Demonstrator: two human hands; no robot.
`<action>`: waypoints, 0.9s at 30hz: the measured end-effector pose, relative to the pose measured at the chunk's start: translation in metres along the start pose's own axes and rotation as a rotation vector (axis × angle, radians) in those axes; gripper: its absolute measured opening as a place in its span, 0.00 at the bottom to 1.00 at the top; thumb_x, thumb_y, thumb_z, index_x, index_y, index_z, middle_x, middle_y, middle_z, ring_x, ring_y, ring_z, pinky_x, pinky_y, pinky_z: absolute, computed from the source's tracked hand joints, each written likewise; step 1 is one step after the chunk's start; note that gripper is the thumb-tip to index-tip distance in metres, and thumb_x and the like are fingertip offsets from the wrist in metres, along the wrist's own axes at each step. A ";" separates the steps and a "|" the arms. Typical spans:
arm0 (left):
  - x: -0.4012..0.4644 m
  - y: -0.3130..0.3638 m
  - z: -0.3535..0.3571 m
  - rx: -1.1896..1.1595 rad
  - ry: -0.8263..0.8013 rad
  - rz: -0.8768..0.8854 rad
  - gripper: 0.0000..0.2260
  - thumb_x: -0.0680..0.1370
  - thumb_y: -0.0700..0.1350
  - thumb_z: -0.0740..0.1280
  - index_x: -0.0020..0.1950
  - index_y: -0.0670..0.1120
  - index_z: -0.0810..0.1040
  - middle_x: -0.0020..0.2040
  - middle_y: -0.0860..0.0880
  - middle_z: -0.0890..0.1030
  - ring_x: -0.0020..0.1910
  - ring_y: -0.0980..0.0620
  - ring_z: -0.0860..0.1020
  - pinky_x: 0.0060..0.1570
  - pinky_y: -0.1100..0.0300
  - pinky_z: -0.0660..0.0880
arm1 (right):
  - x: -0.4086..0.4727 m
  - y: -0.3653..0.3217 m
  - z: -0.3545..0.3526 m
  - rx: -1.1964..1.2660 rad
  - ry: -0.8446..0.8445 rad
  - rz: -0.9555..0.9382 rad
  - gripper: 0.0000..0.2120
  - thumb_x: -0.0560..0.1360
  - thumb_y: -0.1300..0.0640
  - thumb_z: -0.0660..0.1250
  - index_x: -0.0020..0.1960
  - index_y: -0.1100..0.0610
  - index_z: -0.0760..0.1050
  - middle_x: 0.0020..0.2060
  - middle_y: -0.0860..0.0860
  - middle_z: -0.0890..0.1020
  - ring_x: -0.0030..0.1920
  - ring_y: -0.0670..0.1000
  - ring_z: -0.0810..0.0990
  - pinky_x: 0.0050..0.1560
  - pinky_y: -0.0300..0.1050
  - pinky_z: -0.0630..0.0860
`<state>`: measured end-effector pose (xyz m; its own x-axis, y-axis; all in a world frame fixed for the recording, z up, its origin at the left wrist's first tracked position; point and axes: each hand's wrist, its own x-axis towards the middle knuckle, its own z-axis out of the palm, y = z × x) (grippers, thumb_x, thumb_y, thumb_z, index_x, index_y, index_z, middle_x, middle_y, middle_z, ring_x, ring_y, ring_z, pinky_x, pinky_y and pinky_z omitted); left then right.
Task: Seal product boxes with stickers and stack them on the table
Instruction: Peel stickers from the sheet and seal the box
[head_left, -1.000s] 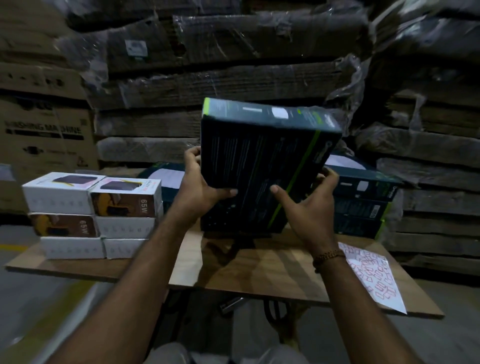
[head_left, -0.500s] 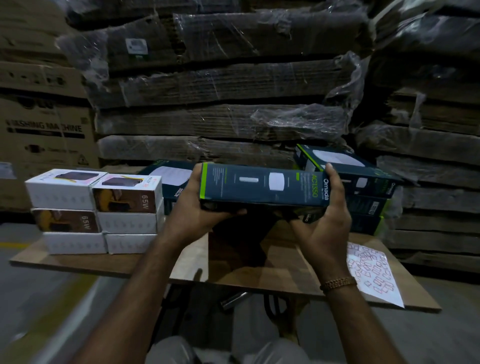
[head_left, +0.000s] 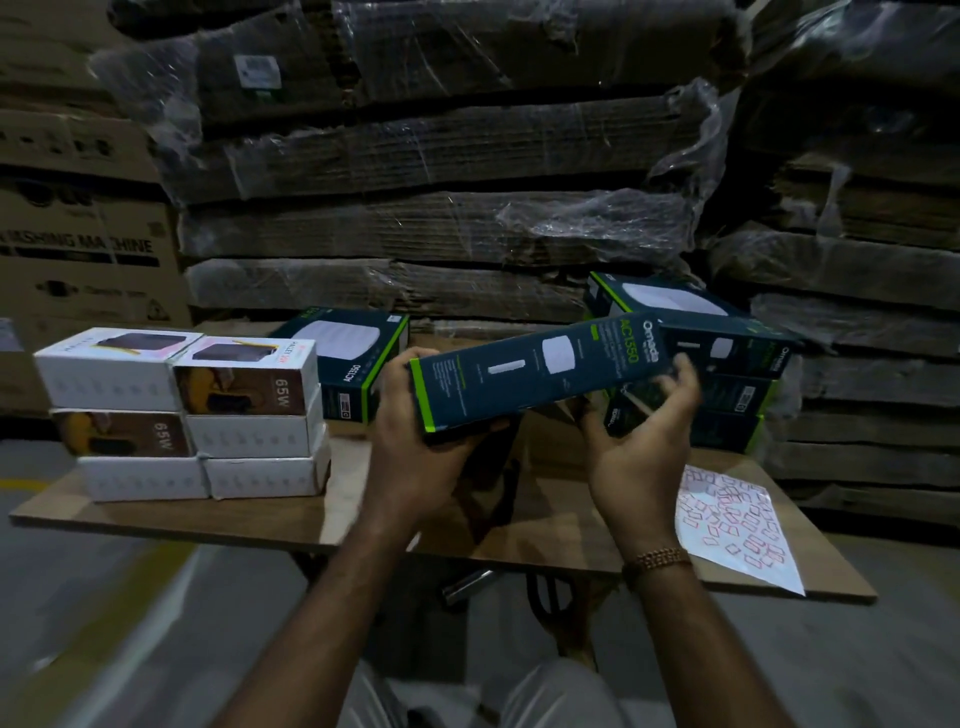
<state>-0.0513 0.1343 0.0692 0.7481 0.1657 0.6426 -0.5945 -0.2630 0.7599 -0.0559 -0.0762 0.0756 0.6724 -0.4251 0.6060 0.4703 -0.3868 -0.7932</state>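
Two hands up over the table: left hand grips the low left end of a dark green-edged box, held tilted above the tabletop; right hand, blurred, fingers loosely spread under its right end, contact unclear. Sticker sheet lies at right; white boxes stacked left.

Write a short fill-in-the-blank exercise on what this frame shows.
1. The left hand grips the dark box at its end with the ____ stripe.
2. The sticker sheet lies on the table on the person's ____ side.
3. The white boxes are stacked ____ layers high.

Missing words: green; right; three
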 end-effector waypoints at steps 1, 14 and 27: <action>-0.003 0.000 0.007 -0.013 0.037 0.009 0.39 0.68 0.58 0.83 0.72 0.61 0.67 0.69 0.54 0.77 0.71 0.51 0.77 0.63 0.43 0.82 | 0.001 -0.004 0.003 0.034 -0.041 0.048 0.42 0.78 0.58 0.76 0.84 0.49 0.56 0.69 0.41 0.75 0.63 0.37 0.78 0.58 0.24 0.71; -0.045 -0.001 0.066 -0.141 -0.334 -0.199 0.39 0.82 0.44 0.72 0.83 0.55 0.48 0.76 0.55 0.72 0.73 0.61 0.75 0.70 0.59 0.76 | 0.025 -0.054 0.022 -0.088 -0.323 -0.109 0.51 0.63 0.44 0.86 0.79 0.44 0.62 0.61 0.38 0.80 0.57 0.38 0.81 0.56 0.30 0.76; -0.003 -0.018 -0.022 0.459 -0.225 0.121 0.70 0.58 0.52 0.90 0.87 0.60 0.46 0.87 0.52 0.39 0.86 0.55 0.41 0.79 0.46 0.58 | 0.007 -0.009 -0.004 -0.705 -0.695 -0.616 0.41 0.65 0.51 0.81 0.76 0.46 0.73 0.68 0.45 0.81 0.67 0.48 0.79 0.66 0.48 0.75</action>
<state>-0.0491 0.1595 0.0556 0.7571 -0.0869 0.6475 -0.5280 -0.6651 0.5282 -0.0578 -0.0790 0.0869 0.7122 0.4487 0.5399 0.5514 -0.8335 -0.0346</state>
